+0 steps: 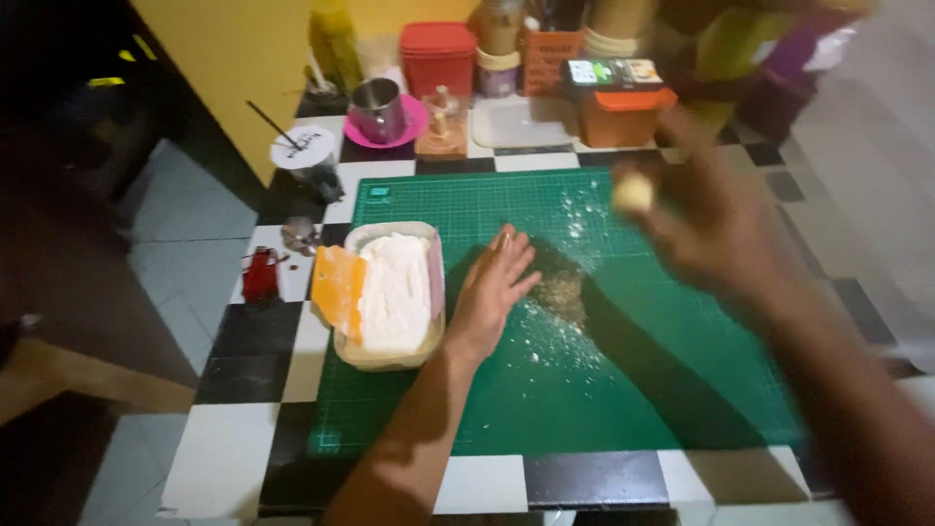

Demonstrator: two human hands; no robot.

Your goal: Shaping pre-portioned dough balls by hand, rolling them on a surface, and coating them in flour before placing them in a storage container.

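Floured hands at work over a green mat [682, 390]

The left hand [492, 287] lies flat, fingers spread, beside a flour tub [390, 292]; the raised right hand [711, 229], blurred, pinches a small dough ball [633, 192] above the checkered worktop [243, 458].

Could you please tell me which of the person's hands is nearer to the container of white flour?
Left. The left hand rests on the green mat right beside the container of white flour; the right hand is raised farther off, holding a small dough ball.
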